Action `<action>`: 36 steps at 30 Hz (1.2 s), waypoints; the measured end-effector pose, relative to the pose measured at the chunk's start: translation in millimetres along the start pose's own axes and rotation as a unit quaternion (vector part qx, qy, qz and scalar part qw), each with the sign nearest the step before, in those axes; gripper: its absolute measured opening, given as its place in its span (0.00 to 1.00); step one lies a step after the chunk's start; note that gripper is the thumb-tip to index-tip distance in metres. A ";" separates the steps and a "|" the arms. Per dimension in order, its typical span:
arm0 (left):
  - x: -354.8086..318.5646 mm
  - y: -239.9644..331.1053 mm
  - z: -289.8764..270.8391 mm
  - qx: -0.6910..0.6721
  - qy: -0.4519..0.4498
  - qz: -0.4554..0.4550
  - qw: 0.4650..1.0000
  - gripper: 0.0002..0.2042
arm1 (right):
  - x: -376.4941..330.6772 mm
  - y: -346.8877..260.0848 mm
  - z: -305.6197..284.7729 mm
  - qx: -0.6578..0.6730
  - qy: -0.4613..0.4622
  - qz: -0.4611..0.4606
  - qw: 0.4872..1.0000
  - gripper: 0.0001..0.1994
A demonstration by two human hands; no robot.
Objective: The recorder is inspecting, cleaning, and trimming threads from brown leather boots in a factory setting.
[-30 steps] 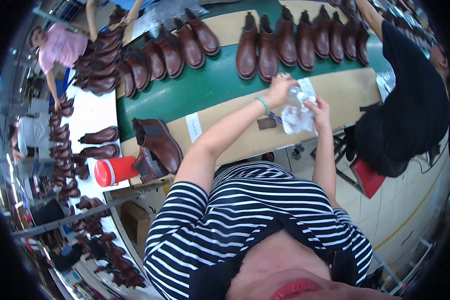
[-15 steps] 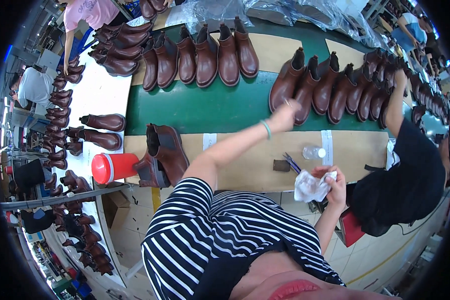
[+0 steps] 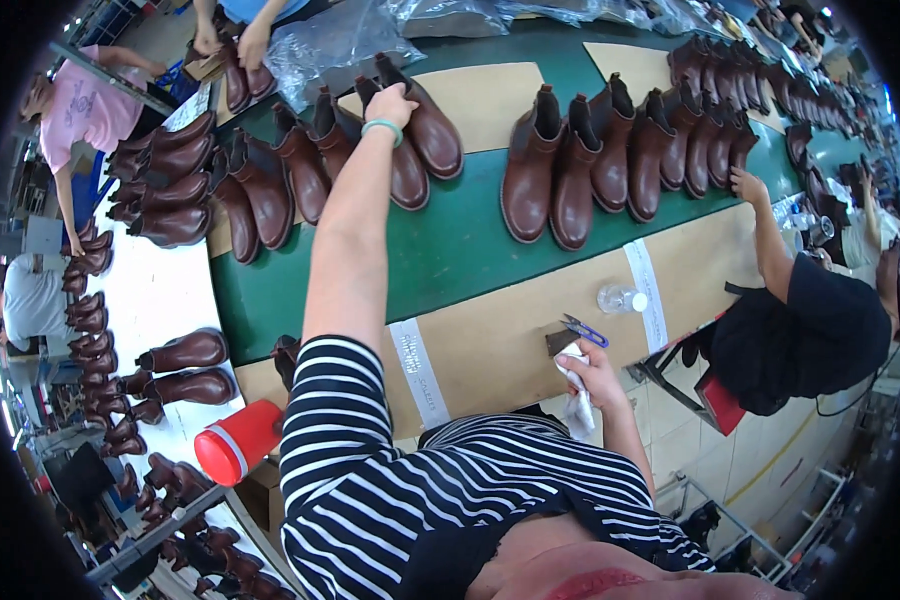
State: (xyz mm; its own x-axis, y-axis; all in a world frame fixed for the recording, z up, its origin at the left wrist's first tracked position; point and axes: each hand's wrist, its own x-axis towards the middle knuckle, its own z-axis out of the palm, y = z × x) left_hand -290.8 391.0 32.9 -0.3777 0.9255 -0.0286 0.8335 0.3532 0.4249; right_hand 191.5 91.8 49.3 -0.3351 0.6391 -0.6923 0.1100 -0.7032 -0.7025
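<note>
My left hand (image 3: 390, 104) is stretched out to the far row, its fingers closed around the top of a brown ankle boot (image 3: 408, 182). Another brown boot (image 3: 436, 132) stands close against it on the right. Near my body, my right hand (image 3: 600, 376) grips a crumpled white cloth (image 3: 580, 412), part of which hangs down. Just beyond that hand lie a small dark block (image 3: 562, 342) and blue-handled thread snips (image 3: 586, 332). A clear plastic bottle (image 3: 618, 298) is on the cardboard to the right.
More boots (image 3: 573, 180) line the green table (image 3: 450, 240) at the right, where a co-worker's hand (image 3: 748, 186) touches the end one. A red jug (image 3: 238, 442) stands at the left. Another person's hands (image 3: 232, 42) are among boots at the far left.
My left hand has moved left from the right row to the far row and closed on a boot there. My right hand with the cloth has come closer to the snips. The view has shifted.
</note>
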 end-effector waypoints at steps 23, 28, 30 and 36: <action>-476.8 111.4 16.1 -0.031 0.052 0.065 0.996 0.10 | 18.5 27.7 -27.7 0.007 0.009 -0.008 1.000 0.10; -472.1 103.4 -25.6 -0.204 0.062 -0.020 0.977 0.12 | 35.0 18.7 -17.3 -0.045 0.012 -0.050 0.998 0.09; -451.5 94.4 -43.8 -0.099 0.187 0.047 0.976 0.14 | 40.4 -4.7 -2.3 -0.069 0.007 -0.103 0.992 0.11; -380.6 58.5 0.8 -0.255 0.151 0.083 0.952 0.23 | 65.3 -63.2 88.9 -0.173 -0.048 -0.281 0.943 0.13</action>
State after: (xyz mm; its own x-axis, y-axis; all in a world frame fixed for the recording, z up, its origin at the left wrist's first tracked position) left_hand -98.0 59.5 67.9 -0.4212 0.8540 0.3054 0.6166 0.0227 0.7869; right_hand 79.5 150.4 63.2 -0.5121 0.8382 -0.1878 0.1833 -0.1070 -0.9772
